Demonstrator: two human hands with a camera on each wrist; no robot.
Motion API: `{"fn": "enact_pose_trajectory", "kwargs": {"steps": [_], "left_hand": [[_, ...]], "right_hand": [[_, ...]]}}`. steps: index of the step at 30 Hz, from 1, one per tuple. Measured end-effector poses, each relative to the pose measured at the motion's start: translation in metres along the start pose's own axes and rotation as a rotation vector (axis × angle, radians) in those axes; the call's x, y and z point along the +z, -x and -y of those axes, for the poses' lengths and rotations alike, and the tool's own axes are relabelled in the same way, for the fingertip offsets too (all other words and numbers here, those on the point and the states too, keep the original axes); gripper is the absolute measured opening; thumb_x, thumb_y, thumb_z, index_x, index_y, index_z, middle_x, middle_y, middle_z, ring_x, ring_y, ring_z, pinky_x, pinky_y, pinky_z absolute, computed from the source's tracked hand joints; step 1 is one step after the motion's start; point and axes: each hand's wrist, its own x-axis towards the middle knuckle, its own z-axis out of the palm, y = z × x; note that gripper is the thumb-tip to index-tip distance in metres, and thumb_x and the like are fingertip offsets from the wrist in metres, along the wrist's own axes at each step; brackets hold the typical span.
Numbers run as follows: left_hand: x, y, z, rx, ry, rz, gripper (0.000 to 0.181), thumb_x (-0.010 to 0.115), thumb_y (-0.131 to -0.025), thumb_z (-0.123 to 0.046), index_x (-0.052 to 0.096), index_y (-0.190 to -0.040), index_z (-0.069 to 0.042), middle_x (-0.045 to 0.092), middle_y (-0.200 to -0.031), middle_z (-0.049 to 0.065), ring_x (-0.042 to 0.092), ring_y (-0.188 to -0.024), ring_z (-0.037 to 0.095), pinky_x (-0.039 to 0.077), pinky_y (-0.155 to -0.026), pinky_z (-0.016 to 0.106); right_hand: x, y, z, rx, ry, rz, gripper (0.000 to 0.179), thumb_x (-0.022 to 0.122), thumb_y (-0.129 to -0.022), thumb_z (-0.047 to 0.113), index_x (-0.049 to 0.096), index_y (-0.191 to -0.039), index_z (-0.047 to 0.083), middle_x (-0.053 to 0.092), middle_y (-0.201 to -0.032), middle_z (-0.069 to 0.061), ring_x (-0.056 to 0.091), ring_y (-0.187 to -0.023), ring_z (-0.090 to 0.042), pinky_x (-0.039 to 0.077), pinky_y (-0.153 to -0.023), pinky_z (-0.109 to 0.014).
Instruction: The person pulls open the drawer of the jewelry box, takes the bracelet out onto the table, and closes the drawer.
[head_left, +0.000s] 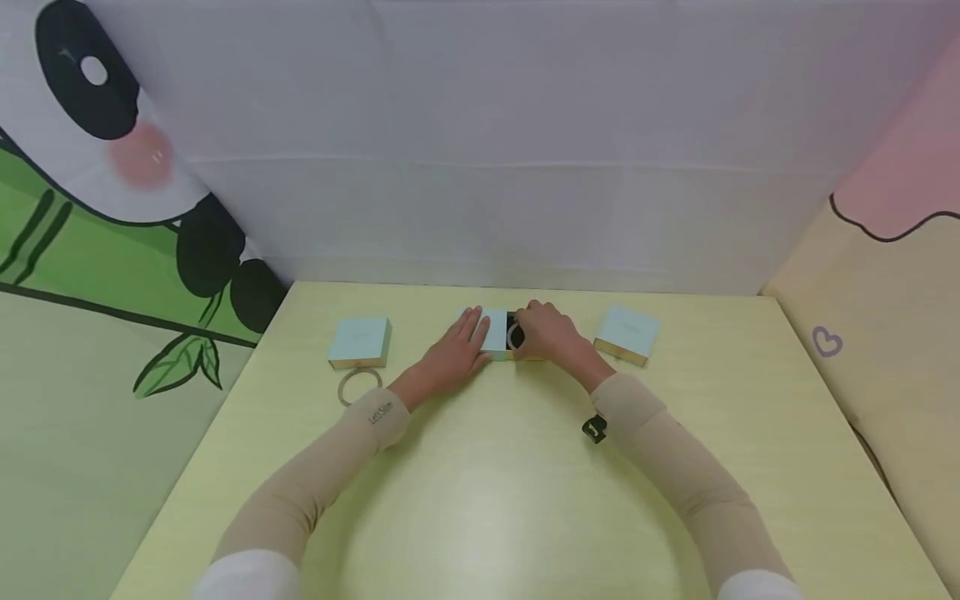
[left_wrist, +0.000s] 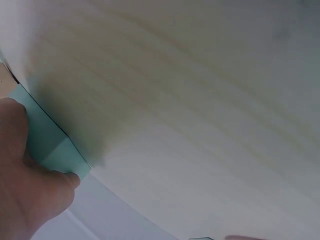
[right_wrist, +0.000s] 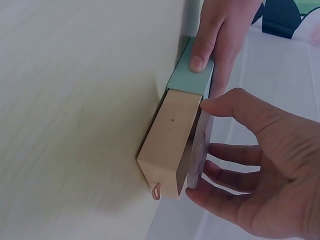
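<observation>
In the middle of the table, a pale blue drawer box [head_left: 494,335] stands with its tan drawer [right_wrist: 176,120] pulled partly out to the right. My left hand [head_left: 455,352] grips the box's blue sleeve [left_wrist: 42,132], thumb on the near side and fingers over the top. A pale, translucent bangle [right_wrist: 200,147] is pinched between the thumb and fingers of my right hand [head_left: 553,332]. It sits at the drawer's open top, against the dark lining [head_left: 512,318]. From the head view, the right hand hides part of the drawer.
Another pale blue box [head_left: 358,342] stands at the left, with a second bangle [head_left: 342,391] on the table in front of it. A third blue box [head_left: 628,333] lies slightly turned at the right. A white cloth backdrop [head_left: 495,208] hangs behind the table [head_left: 480,500].
</observation>
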Motion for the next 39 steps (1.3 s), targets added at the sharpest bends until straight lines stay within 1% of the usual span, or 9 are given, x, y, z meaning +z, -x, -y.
{"fn": "enact_pose_trajectory", "kwargs": {"steps": [2, 6, 11, 14, 18, 23, 26, 32, 39], "left_hand": [[0.0, 0.001, 0.0, 0.005, 0.008, -0.01, 0.068, 0.037, -0.111, -0.037, 0.015, -0.16, 0.006, 0.005, -0.166, 0.029, 0.005, -0.155, 0.041, 0.013, -0.125, 0.046], [-0.001, 0.001, -0.002, 0.002, 0.014, -0.012, 0.068, 0.038, -0.111, -0.036, 0.015, -0.159, 0.007, 0.005, -0.166, 0.029, 0.006, -0.155, 0.041, 0.014, -0.125, 0.046], [-0.002, 0.0, -0.002, 0.007, 0.006, -0.026, 0.068, 0.038, -0.111, -0.036, 0.017, -0.159, 0.007, 0.007, -0.166, 0.029, 0.009, -0.155, 0.042, 0.016, -0.125, 0.047], [-0.001, 0.001, -0.002, 0.004, 0.007, -0.02, 0.068, 0.038, -0.111, -0.037, 0.016, -0.159, 0.007, 0.006, -0.166, 0.029, 0.007, -0.155, 0.041, 0.015, -0.125, 0.046], [-0.002, 0.002, -0.003, -0.004, 0.01, -0.004, 0.069, 0.036, -0.111, -0.038, 0.015, -0.16, 0.005, 0.004, -0.167, 0.028, 0.005, -0.155, 0.04, 0.014, -0.125, 0.046], [-0.005, 0.002, -0.005, -0.005, 0.007, -0.016, 0.068, 0.038, -0.111, -0.037, 0.016, -0.159, 0.006, 0.007, -0.166, 0.028, 0.008, -0.155, 0.041, 0.015, -0.125, 0.046], [-0.005, 0.001, -0.005, -0.007, 0.001, -0.012, 0.068, 0.038, -0.111, -0.037, 0.016, -0.16, 0.006, 0.007, -0.166, 0.028, 0.008, -0.155, 0.041, 0.015, -0.125, 0.046], [-0.004, 0.001, -0.005, -0.014, 0.006, -0.011, 0.069, 0.037, -0.111, -0.038, 0.015, -0.16, 0.005, 0.006, -0.167, 0.027, 0.007, -0.155, 0.041, 0.015, -0.125, 0.046], [-0.004, 0.0, -0.004, -0.015, 0.017, -0.011, 0.068, 0.037, -0.111, -0.037, 0.014, -0.16, 0.005, 0.006, -0.167, 0.027, 0.006, -0.155, 0.04, 0.014, -0.125, 0.046]], "right_hand": [[0.001, 0.005, 0.003, -0.015, 0.002, -0.001, 0.066, 0.082, -0.085, 0.038, 0.061, -0.137, 0.003, 0.059, -0.129, -0.017, 0.056, -0.104, -0.031, 0.054, -0.075, -0.043], [0.003, 0.012, 0.007, -0.041, 0.0, -0.014, 0.061, 0.082, -0.084, 0.037, 0.063, -0.132, 0.003, 0.06, -0.124, -0.015, 0.057, -0.102, -0.03, 0.054, -0.075, -0.044], [0.006, 0.018, 0.011, -0.052, 0.011, -0.01, 0.057, 0.083, -0.083, 0.037, 0.066, -0.128, 0.006, 0.061, -0.128, -0.014, 0.058, -0.114, -0.033, 0.056, -0.084, -0.051], [0.009, 0.023, 0.014, -0.059, 0.01, 0.002, 0.056, 0.081, -0.084, 0.037, 0.065, -0.129, 0.008, 0.06, -0.132, -0.015, 0.058, -0.117, -0.035, 0.056, -0.084, -0.053], [0.013, 0.029, 0.016, -0.091, 0.017, -0.002, 0.056, 0.08, -0.085, 0.036, 0.065, -0.131, 0.009, 0.061, -0.129, -0.014, 0.06, -0.109, -0.031, 0.057, -0.079, -0.048], [0.017, 0.035, 0.019, -0.137, 0.039, -0.043, 0.056, 0.083, -0.082, 0.035, 0.067, -0.128, 0.007, 0.064, -0.119, -0.012, 0.06, -0.097, -0.027, 0.057, -0.078, -0.045], [0.019, 0.039, 0.022, -0.15, 0.025, -0.047, 0.056, 0.085, -0.08, 0.034, 0.068, -0.126, 0.008, 0.064, -0.119, -0.012, 0.061, -0.098, -0.028, 0.057, -0.079, -0.046], [0.024, 0.045, 0.028, -0.165, -0.017, -0.015, 0.058, 0.086, -0.08, 0.034, 0.067, -0.127, 0.006, 0.063, -0.122, -0.013, 0.061, -0.103, -0.03, 0.058, -0.076, -0.042], [0.034, 0.042, 0.03, -0.191, 0.026, -0.016, 0.057, 0.087, -0.079, 0.036, 0.069, -0.125, 0.008, 0.065, -0.116, -0.011, 0.061, -0.098, -0.027, 0.058, -0.077, -0.039]]}}
